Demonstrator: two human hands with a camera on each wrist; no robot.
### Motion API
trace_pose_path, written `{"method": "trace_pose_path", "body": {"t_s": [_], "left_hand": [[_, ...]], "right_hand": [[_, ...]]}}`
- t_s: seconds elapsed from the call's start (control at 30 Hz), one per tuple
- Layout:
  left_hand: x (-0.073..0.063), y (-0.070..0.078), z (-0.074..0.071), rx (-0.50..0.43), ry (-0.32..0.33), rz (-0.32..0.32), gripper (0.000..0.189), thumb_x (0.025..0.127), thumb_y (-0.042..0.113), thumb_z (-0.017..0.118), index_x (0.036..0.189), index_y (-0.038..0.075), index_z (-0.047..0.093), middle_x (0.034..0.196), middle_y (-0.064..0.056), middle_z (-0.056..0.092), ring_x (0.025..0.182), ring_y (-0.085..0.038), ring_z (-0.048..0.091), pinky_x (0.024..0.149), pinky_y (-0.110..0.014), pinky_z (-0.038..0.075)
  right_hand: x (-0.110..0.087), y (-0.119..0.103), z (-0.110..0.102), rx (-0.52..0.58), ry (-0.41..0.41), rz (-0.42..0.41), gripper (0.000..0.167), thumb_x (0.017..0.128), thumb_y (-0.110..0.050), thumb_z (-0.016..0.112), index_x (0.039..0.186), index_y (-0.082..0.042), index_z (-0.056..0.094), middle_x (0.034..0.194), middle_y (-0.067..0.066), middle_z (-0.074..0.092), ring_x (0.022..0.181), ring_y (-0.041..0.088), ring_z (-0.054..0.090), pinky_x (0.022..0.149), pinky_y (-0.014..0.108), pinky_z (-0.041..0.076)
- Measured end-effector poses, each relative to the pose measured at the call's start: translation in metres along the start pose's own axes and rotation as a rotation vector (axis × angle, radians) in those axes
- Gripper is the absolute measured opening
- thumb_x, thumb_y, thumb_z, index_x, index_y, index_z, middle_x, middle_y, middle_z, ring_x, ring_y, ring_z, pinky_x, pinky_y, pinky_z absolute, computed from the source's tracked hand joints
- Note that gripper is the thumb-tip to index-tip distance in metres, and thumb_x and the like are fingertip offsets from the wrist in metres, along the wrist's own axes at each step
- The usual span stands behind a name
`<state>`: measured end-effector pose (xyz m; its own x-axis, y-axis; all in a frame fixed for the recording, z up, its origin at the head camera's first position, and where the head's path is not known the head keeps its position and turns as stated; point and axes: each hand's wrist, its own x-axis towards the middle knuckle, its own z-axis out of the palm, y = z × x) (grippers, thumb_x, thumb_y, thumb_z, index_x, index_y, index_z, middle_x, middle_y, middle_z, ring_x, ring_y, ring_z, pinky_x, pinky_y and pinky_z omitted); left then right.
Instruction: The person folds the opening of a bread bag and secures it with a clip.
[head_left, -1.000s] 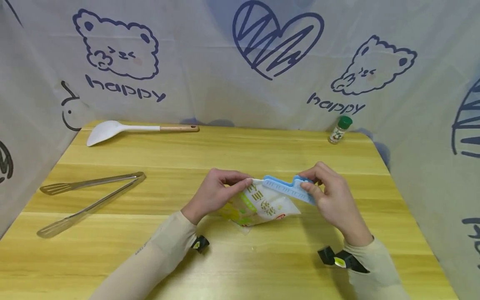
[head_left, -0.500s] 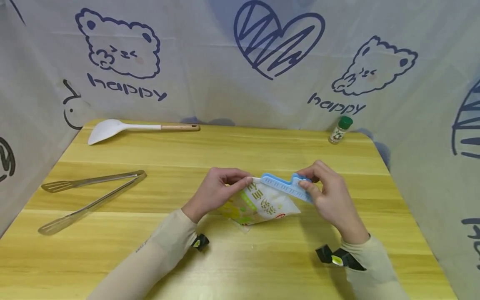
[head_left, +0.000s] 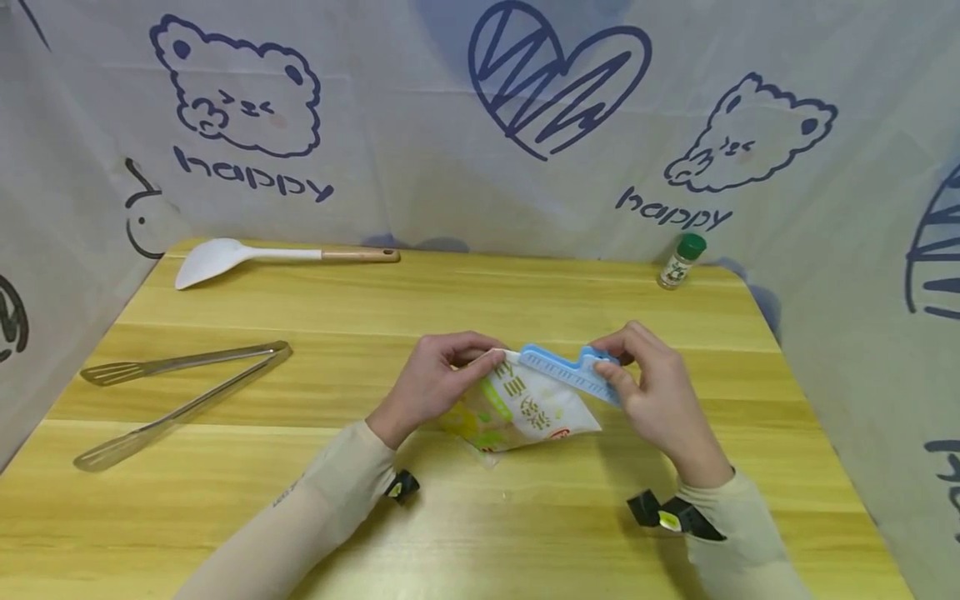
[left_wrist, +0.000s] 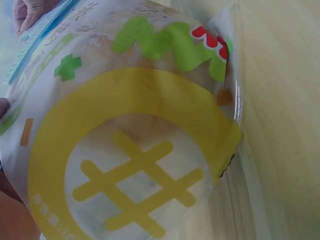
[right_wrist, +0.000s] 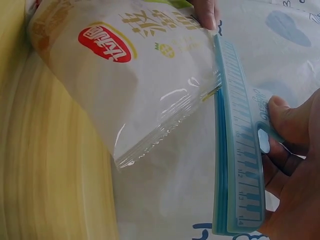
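Note:
A white snack bag point(head_left: 543, 404) with green and yellow print is held low over the table, printed side up. My left hand point(head_left: 431, 379) pinches its top edge near the far left corner between thumb and fingers. A long light-blue bag clip point(head_left: 558, 367) with ruler markings lies along that top edge. My right hand point(head_left: 663, 396) squeezes the clip's handle between thumb and fingers. In the right wrist view, the clip point(right_wrist: 242, 145) has its far end around the bag's edge, while its near end extends past the sealed corner. The bag point(left_wrist: 140, 90) fills most of the left wrist view.
Metal tongs point(head_left: 187, 362) lie spread at the left of the wooden table point(head_left: 480, 533). A white spatula point(head_left: 285, 254) with a wooden handle rests along the back edge. A green-capped seasoning jar point(head_left: 681, 260) stands at the back right. Fabric walls surround the table.
My right hand and the clip have shifted slightly left and up along the bag's top edge. My left hand keeps its pinch on the bag, almost still.

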<state>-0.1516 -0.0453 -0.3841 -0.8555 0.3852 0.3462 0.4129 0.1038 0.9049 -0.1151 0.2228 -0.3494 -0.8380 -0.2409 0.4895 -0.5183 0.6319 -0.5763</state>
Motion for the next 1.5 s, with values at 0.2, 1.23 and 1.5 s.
{"method": "trace_pose_path", "body": {"t_s": [0.2,1.23,1.5], "left_hand": [[-0.002,0.001,-0.003,-0.005,-0.009,-0.036,0.012,0.096,0.014,0.066,0.100,0.003,0.072,0.089,-0.004,0.073,0.079,-0.016,0.070,0.066,-0.031,0.054],[-0.004,-0.002,-0.008,0.011,0.001,-0.067,0.012,0.096,0.014,0.067,0.101,0.005,0.072,0.094,-0.004,0.072,0.081,-0.016,0.068,0.070,-0.032,0.054],[-0.004,-0.005,-0.014,0.038,-0.037,-0.141,0.017,0.097,0.018,0.066,0.105,0.004,0.073,0.094,-0.004,0.072,0.080,-0.017,0.068,0.071,-0.034,0.054]], "right_hand": [[0.001,-0.001,0.001,0.001,-0.004,0.003,0.010,0.088,0.003,0.069,0.098,-0.001,0.068,0.086,-0.001,0.058,0.078,0.014,0.051,0.064,0.021,0.040],[0.011,-0.006,0.005,0.000,-0.050,0.033,0.008,0.090,-0.002,0.069,0.099,-0.004,0.069,0.088,-0.001,0.060,0.079,0.014,0.054,0.065,0.027,0.042],[0.011,-0.006,0.005,0.000,-0.045,0.052,0.009,0.091,-0.002,0.068,0.099,-0.003,0.069,0.089,0.000,0.061,0.080,0.015,0.054,0.066,0.028,0.042]]}}
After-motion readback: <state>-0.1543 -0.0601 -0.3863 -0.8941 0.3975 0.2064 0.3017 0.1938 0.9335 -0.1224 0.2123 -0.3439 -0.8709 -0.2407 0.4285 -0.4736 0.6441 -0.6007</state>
